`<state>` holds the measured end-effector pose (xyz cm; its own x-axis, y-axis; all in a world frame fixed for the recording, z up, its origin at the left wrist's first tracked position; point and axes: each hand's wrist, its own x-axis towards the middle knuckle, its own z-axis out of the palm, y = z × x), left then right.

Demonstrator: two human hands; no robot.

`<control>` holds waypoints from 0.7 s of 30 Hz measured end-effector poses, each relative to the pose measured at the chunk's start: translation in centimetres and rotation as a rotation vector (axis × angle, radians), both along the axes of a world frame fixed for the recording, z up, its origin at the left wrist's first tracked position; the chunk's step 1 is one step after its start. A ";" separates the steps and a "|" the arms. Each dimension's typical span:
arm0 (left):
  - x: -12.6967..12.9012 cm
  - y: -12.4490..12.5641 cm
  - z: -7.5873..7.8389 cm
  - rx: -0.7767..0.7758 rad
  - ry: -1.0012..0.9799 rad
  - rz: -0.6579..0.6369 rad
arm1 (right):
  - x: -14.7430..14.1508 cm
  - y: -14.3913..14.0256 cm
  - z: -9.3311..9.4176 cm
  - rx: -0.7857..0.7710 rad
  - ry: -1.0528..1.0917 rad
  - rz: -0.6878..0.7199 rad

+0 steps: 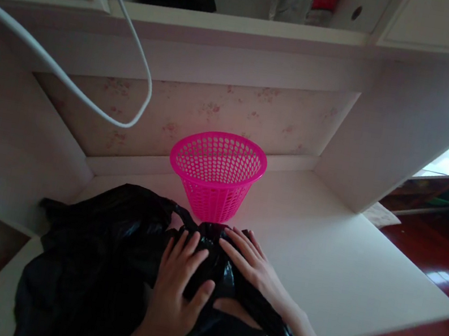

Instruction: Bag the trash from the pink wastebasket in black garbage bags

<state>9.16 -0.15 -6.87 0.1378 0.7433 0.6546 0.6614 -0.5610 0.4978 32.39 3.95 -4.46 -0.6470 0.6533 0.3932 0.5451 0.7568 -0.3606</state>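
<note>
Black bag (105, 263), lying roughly left-right, left hand (179, 286) and right hand (252, 270) spread flat, apparently pressing it

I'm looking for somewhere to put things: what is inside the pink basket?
The pink basket looks empty: only its perforated wall shows through the open top. Its very bottom is hidden by the near rim and the black plastic bag before it.

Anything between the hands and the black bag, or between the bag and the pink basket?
Nothing visible. Both the left hand and right hand already rest on the black plastic bag. The pink basket stands upright just behind it on the white desk, with no object between them.
</note>
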 end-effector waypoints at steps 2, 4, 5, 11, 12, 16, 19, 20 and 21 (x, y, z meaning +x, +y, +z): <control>0.2 -0.7 -0.9 0.028 0.294 -0.015 | -0.2 -0.2 -0.5 -0.023 -0.093 -0.017; 0.1 -1.0 -1.5 0.039 0.435 0.006 | -0.3 -0.4 -1.1 -0.058 -0.163 -0.026; 0.0 -1.0 -1.8 0.048 0.480 0.020 | -0.2 -0.6 -1.3 -0.070 -0.187 -0.029; -0.1 -0.6 -2.9 0.075 0.563 0.066 | -0.1 -1.0 -1.6 -0.065 -0.221 -0.059; -0.1 -0.6 -3.0 0.074 0.558 0.067 | -0.2 -1.0 -1.6 -0.067 -0.220 -0.064; 0.0 -0.3 -3.3 0.064 0.533 0.069 | -0.5 -0.7 -1.5 -0.073 -0.225 -0.082; 0.0 -0.2 -3.4 0.058 0.511 0.079 | -0.7 -0.5 -1.5 -0.068 -0.227 -0.093; 0.0 -0.1 -3.5 0.056 0.504 0.081 | -0.7 -0.4 -1.6 -0.067 -0.227 -0.093; 0.0 -0.1 -3.6 0.052 0.501 0.080 | -0.7 -0.4 -1.6 -0.069 -0.228 -0.093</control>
